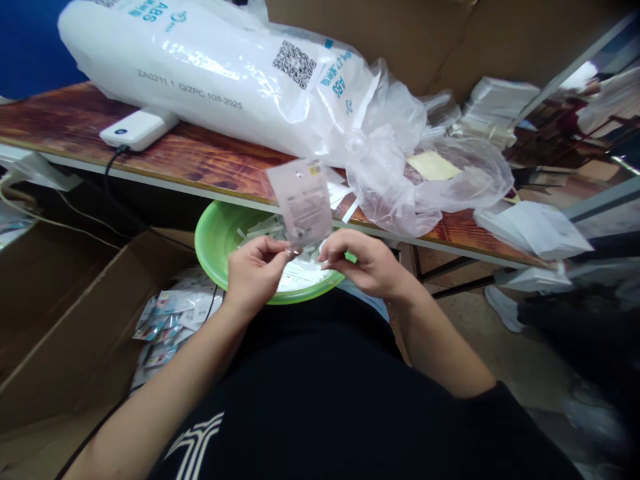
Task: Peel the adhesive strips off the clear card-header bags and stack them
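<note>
At the centre of the frame, the left hand (256,275) has its grip pinching the lower edge of a printed packet (303,203) between thumb and fingers; the packet stands tilted, its yellow mark near the top right corner. Just right of it, the right hand (369,265) is curled, thumb and forefinger near each other beside the packet's lower corner; whether that grip pinches anything cannot be told. Beneath both hands sits a green basin (206,250) containing white paper pieces (300,279), partly hidden by the hands. Above the basin in the frame runs the wooden table (210,150), carrying a large white sack (200,67) printed "ABS" across the upper left and centre, a white device (139,128) with a black cable plugged in, and crumpled clear plastic (385,177) right of centre. White cards (547,230) lie at the table's right end. At lower left, a cardboard box (65,340) stands beside a pile of packaged items (175,313).
</note>
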Available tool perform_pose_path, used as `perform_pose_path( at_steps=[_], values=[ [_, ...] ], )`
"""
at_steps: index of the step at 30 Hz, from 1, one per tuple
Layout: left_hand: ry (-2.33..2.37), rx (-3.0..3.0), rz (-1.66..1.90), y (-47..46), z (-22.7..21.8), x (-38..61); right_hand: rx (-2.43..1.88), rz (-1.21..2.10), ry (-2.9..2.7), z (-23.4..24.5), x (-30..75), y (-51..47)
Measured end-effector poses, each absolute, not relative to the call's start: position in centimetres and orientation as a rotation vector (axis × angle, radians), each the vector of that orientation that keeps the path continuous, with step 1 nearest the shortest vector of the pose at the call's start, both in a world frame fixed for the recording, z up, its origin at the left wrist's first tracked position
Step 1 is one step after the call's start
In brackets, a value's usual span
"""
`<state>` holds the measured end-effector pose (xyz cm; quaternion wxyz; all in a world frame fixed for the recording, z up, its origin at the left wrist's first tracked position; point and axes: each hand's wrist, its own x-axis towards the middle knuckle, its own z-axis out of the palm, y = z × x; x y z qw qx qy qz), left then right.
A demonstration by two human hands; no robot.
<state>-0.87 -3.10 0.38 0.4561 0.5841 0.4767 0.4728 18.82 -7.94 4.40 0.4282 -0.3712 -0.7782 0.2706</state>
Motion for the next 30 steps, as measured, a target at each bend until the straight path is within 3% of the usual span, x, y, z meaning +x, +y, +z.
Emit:
perform_pose_path(
  at_steps=[7, 11, 13, 19, 24, 30],
  values=[
    [1.141, 1.226, 1.505, -0.5, 2.3, -4.5, -0.817, 0.625, -1.194, 5.5, 19.3, -8.4],
    [1.076, 1.191, 1.737, -0.3, 3.9, -5.8, -1.032, 1.049, -1.609, 1.7, 17.5, -5.1],
    [1.060, 1.181, 1.768, -0.7, 4.7, -6.1, -1.226, 1.082, -1.798, 0.3, 16.8, -3.6],
    [0.949, 1.065, 1.608, -2.0, 6.1, -6.0, -1.294, 0.704, -1.640, 1.6, 17.3, -2.7],
    [0.831, 0.876, 1.341, -2.7, 6.3, -4.9, -0.957, 0.889, -1.556, 4.7, 18.0, -3.9],
    [0.724, 0.810, 1.122, -3.5, 6.1, -4.1, -0.727, 0.818, -1.577, 8.1, 18.2, -4.7]
  ],
)
